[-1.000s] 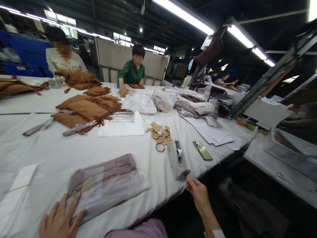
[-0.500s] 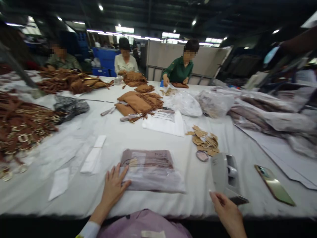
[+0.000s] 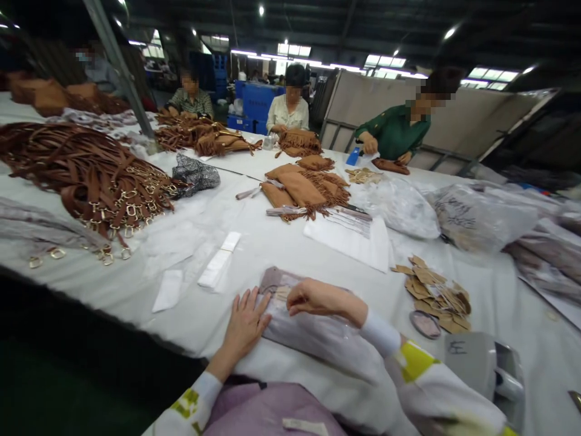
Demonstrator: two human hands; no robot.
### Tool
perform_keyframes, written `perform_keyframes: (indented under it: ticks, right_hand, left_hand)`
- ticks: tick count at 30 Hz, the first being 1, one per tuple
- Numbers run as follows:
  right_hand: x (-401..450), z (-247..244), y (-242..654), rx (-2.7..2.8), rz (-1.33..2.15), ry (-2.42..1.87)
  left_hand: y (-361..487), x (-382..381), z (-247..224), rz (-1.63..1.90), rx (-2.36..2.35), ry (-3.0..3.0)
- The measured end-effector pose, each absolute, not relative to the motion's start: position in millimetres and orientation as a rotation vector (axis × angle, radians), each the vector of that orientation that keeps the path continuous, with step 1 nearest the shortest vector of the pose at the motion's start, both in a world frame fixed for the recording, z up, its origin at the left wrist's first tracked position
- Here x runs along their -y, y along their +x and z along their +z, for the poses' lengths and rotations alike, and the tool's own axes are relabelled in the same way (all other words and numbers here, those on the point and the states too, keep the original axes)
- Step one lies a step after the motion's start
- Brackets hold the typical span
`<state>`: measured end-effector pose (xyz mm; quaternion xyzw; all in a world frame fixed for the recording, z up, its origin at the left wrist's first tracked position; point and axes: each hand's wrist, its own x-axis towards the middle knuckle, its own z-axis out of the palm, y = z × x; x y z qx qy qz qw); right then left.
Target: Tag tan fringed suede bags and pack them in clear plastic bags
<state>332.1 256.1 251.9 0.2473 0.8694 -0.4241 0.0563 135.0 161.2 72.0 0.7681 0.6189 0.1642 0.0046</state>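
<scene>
A flat clear plastic bag (image 3: 308,330) with a mauve-brown item inside lies in front of me, with a tan paper piece showing near its upper left. My left hand (image 3: 246,324) rests flat on the bag's left edge, fingers spread. Over the bag's upper middle is my right hand (image 3: 318,300), its fingers curled together in a pinch; whatever is between the fingertips is hidden. My right forearm covers part of the bag. A grey tape dispenser (image 3: 469,366) stands to the right, partly behind my sleeve.
Tan paper tags (image 3: 438,293) and a small round dish (image 3: 425,324) lie on the right. Banded white strips (image 3: 220,260) are at left, brown straps (image 3: 109,181) beyond. Fringed brown pouches (image 3: 302,184) and plastic bags (image 3: 402,206) lie farther back. Several people work across the table.
My right hand has moved left from beside the tape dispenser to above the bag. My left hand stays on the bag's left edge. The view has swung to the left.
</scene>
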Motion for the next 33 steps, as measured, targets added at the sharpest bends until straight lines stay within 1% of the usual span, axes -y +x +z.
perform_keyframes:
  ticks: [5, 12, 16, 22, 26, 29, 31, 33]
  right_hand:
    - [-284.6, 219.8, 283.4, -2.533, -0.861, 0.736]
    - [-292.2, 182.3, 254.3, -2.548, -0.535, 0.801]
    - [-297.6, 171.0, 256.8, -2.555, -0.438, 0.863]
    - [-320.8, 166.1, 283.5, -2.549, -0.378, 1.386]
    - [-318.3, 165.5, 323.6, -2.517, -0.321, 1.69]
    - [-295.1, 159.4, 375.2, -2.499, -0.31, 1.962]
    - [-269.4, 151.1, 418.3, -2.544, -0.298, 2.309]
    - [-238.5, 141.1, 460.2, -2.445, -0.227, 2.605]
  left_hand:
    - [134.6, -161.9, 72.3, 0.548, -1.933, 2.394]
    - [134.2, -162.5, 70.6, 0.555, -1.939, 2.392]
    - [134.9, -162.5, 71.3, 0.545, -1.943, 2.394]
    - [135.7, -161.8, 74.9, 0.582, -1.953, 2.399]
    - [133.9, -161.9, 75.4, 0.619, -1.917, 2.369]
    - [130.6, -162.3, 71.9, 0.726, -1.884, 2.255]
    - [129.3, -163.2, 69.0, 0.831, -1.883, 2.119]
    - [130.7, -165.0, 67.6, 0.924, -1.91, 1.957]
